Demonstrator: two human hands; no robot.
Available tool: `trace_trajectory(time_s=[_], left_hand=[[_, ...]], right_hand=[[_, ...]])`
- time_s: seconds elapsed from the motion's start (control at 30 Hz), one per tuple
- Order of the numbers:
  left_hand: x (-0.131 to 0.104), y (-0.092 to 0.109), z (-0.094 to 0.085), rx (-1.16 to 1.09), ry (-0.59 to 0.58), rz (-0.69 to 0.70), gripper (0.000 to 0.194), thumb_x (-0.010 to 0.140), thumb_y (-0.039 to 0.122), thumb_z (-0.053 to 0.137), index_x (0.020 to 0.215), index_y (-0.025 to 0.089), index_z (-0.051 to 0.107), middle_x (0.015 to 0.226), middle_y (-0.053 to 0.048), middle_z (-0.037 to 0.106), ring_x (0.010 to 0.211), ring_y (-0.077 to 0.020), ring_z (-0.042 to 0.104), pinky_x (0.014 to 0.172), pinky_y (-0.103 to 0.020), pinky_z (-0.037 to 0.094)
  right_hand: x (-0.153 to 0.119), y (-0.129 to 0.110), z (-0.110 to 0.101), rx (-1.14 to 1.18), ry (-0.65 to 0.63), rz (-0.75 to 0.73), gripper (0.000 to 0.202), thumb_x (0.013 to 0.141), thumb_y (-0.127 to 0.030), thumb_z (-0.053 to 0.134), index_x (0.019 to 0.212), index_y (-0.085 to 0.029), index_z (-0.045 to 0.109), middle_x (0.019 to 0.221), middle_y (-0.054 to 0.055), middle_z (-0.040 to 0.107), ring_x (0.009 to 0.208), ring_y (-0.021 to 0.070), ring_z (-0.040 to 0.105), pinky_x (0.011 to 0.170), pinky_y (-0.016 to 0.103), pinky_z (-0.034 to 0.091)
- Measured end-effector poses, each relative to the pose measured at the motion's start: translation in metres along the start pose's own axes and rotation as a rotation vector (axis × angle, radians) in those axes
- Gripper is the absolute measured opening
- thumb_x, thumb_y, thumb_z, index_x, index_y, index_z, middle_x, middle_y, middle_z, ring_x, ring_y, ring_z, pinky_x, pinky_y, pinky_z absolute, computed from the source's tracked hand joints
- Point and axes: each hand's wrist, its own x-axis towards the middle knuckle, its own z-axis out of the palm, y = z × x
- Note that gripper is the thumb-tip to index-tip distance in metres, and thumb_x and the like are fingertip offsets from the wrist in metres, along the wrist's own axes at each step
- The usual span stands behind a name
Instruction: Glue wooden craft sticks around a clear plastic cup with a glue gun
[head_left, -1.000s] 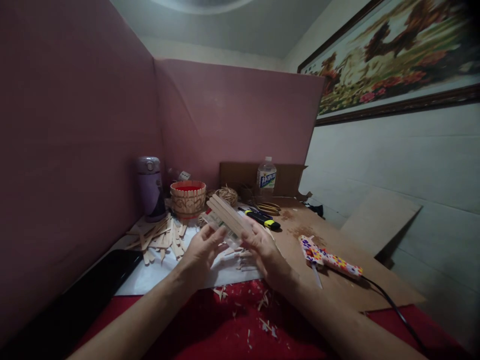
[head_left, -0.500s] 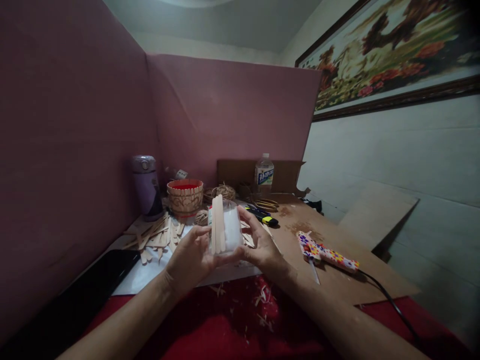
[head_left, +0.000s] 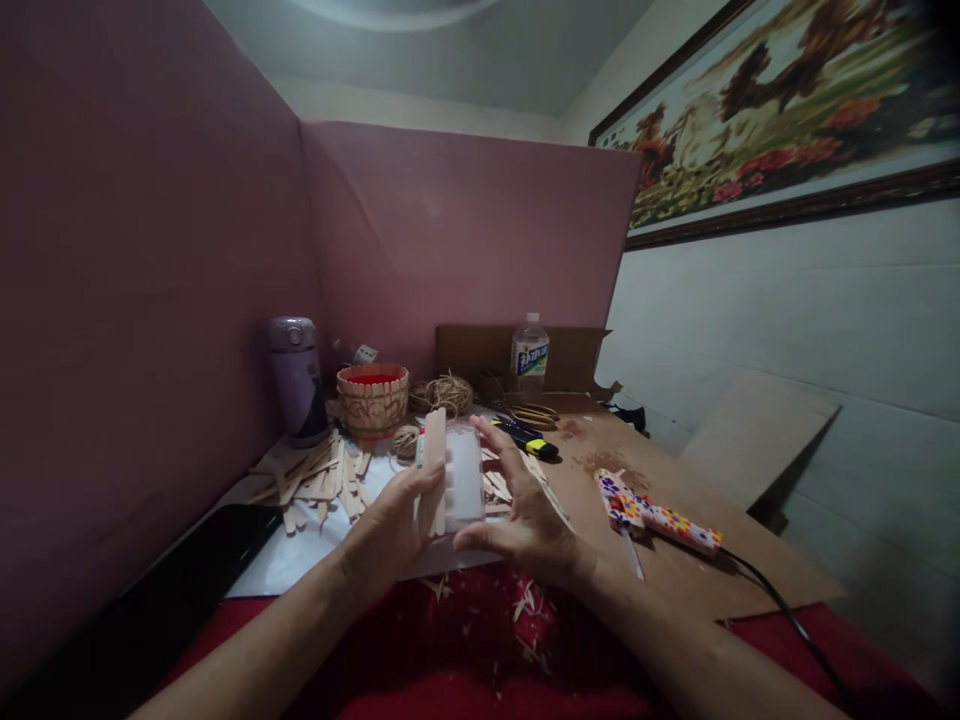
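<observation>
Held in my left hand [head_left: 397,515] is a clear plastic box [head_left: 465,475] with a whitish inside. Wooden craft sticks [head_left: 435,460] stand upright along its left face, with my left thumb pressed over them. My right hand [head_left: 525,510] is spread around the box's right side, thumb low and fingers high; whether its fingertips touch the box I cannot tell. More loose craft sticks [head_left: 330,480] lie in a pile to the left, and others sit partly hidden behind my right hand.
A stick-covered pot [head_left: 373,400], twine [head_left: 450,392], a purple flask [head_left: 295,380] and a plastic bottle [head_left: 531,355] stand at the back. A yellow-black utility knife [head_left: 536,443] and a flowered glue gun [head_left: 652,520] with a cord lie on cardboard [head_left: 600,430]. A black phone-like slab [head_left: 232,540] lies left.
My right hand has loosened from the box and its fingers have spread. The box with its sticks has turned slightly and sits a little lower, with my left thumb now over the sticks.
</observation>
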Motion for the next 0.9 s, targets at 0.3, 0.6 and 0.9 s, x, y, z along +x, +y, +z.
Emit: trace_trajectory(time_s=[0.3, 0.6, 0.9], left_hand=[[0.003, -0.007, -0.009, 0.082, 0.038, 0.048, 0.05, 0.077, 0.035, 0.068, 0.123, 0.018, 0.057, 0.104, -0.011, 0.07, 0.088, -0.0266, 0.066, 0.069, -0.033, 0.053], [0.007, -0.008, -0.012, 0.187, 0.077, 0.102, 0.054, 0.08, 0.039, 0.066, 0.128, 0.018, 0.055, 0.115, -0.015, 0.066, 0.091, -0.0261, 0.065, 0.069, -0.033, 0.052], [0.011, -0.007, -0.002, 0.1, 0.095, 0.061, 0.047, 0.077, 0.04, 0.067, 0.114, 0.011, 0.063, 0.089, -0.012, 0.072, 0.065, -0.019, 0.064, 0.061, -0.03, 0.052]], right_hand=[[-0.002, 0.005, -0.002, -0.308, -0.058, -0.192, 0.107, 0.069, -0.037, 0.079, 0.152, -0.026, 0.013, 0.154, 0.016, 0.027, 0.14, 0.0351, 0.029, 0.109, 0.056, 0.035], [-0.001, 0.005, -0.001, -0.308, -0.061, -0.205, 0.105, 0.07, -0.039, 0.078, 0.152, -0.025, 0.014, 0.152, 0.016, 0.031, 0.14, 0.0345, 0.029, 0.107, 0.055, 0.038], [-0.002, 0.006, 0.0, -0.285, -0.061, -0.126, 0.105, 0.069, -0.049, 0.077, 0.151, -0.023, 0.018, 0.149, 0.018, 0.035, 0.137, 0.0353, 0.034, 0.107, 0.056, 0.038]])
